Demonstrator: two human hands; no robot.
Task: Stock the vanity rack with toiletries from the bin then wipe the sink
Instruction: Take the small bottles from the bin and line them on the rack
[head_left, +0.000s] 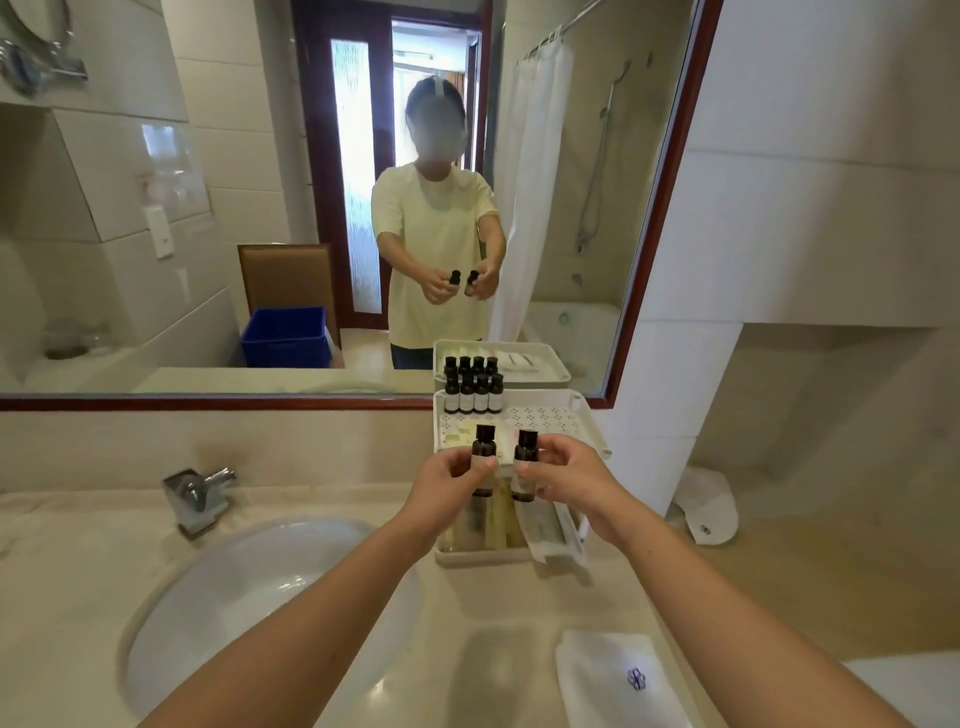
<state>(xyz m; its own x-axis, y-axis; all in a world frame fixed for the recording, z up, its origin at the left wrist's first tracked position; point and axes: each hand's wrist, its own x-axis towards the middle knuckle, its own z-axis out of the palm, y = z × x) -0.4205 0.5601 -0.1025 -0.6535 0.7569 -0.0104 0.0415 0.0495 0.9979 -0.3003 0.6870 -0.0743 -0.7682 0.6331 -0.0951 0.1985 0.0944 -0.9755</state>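
**Two bottles held upright before the rack**

On the beige marble tabletop (467, 613), a folded white towel (618, 675) lies near right and the sink (249, 587) is sunk in at left. Farther on, the left hand (447, 486) has its fingers clamped on the left bottle (483, 449), and the right hand (569, 478) on the right bottle (525, 449). Both bottles stand upright, caps up, before the white rack (550, 418). The mirror (156, 260) behind shows a blue bin (285, 335).

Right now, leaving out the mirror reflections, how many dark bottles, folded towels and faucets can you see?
Dark bottles: 6 (4 on the vanity rack, 1 in the left hand, 1 in the right hand)
Folded white towel: 1
Faucet: 1
Total: 8
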